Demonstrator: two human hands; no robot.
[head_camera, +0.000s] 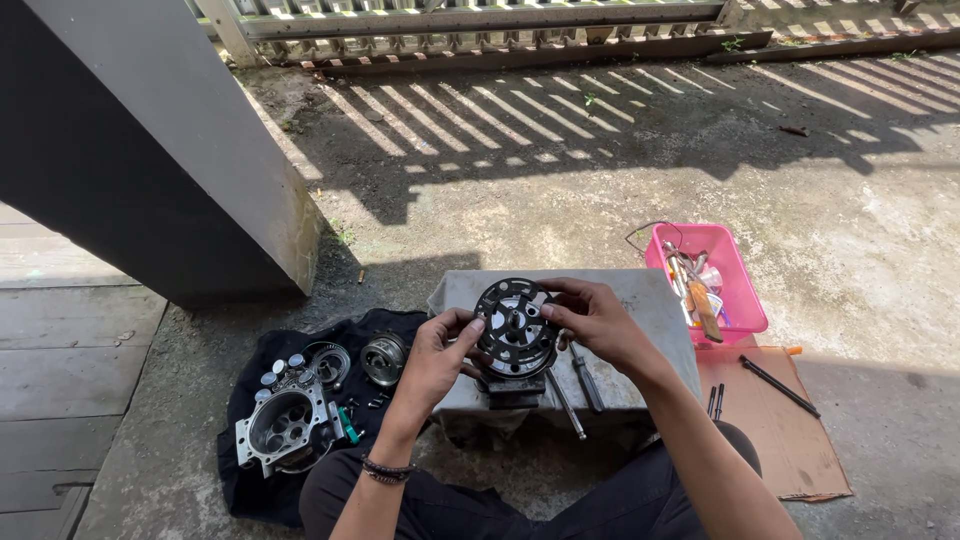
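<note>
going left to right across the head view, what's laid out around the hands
black cloth → metal housing → left hand → round black disc → right hand → pink tray → black rod on cardboard

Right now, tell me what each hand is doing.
Left hand: closed on the left edge of the round black disc.
Right hand: closed on the disc's right edge.

1. Both hands, left hand and right hand, grip a round black disc part by its edges, over a grey block.
2. Left: metal housing on a black cloth.
3. Right: pink tray of tools.
</note>
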